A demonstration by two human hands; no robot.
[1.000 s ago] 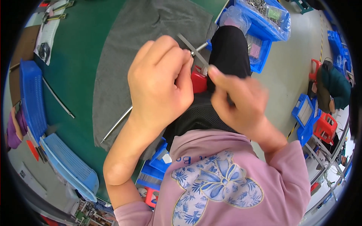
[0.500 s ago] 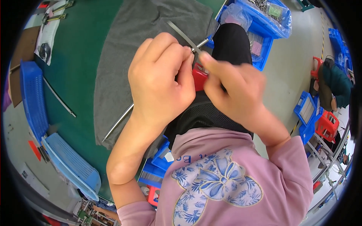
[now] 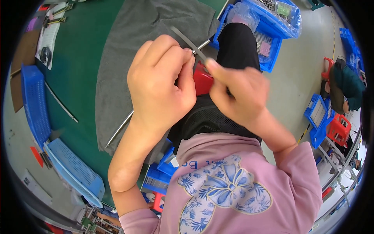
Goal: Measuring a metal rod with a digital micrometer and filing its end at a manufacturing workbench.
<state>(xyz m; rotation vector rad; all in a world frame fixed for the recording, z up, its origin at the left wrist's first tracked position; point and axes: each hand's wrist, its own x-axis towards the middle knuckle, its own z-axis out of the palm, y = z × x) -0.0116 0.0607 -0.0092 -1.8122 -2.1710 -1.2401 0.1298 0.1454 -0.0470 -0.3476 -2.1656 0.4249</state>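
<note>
My left hand point(image 3: 161, 78) is closed around a slim shiny metal rod point(image 3: 203, 45), whose end sticks out past the fingertips. A narrow flat metal file point(image 3: 186, 39) lies slantwise across the rod close to those fingertips. Its lower end is gripped by my right hand point(image 3: 239, 87), thumb along it and fingers curled; that hand is slightly blurred. Below my left wrist a length of shiny rod point(image 3: 119, 130) shows over a grey cloth point(image 3: 120, 58); the hand hides whether it is the same rod.
The cloth covers part of a green table point(image 3: 82, 39). Blue perforated baskets point(image 3: 35, 101) stand along its left edge, near a thin metal rod point(image 3: 60, 101). Blue bins point(image 3: 278, 43) with metal parts are at the upper right. A red stool point(image 3: 338, 128) and a person point(image 3: 346, 84) are farther right.
Both hands have shifted slightly left, with the rod and the file moving along. The file still crosses the rod, and both grips stay closed.
</note>
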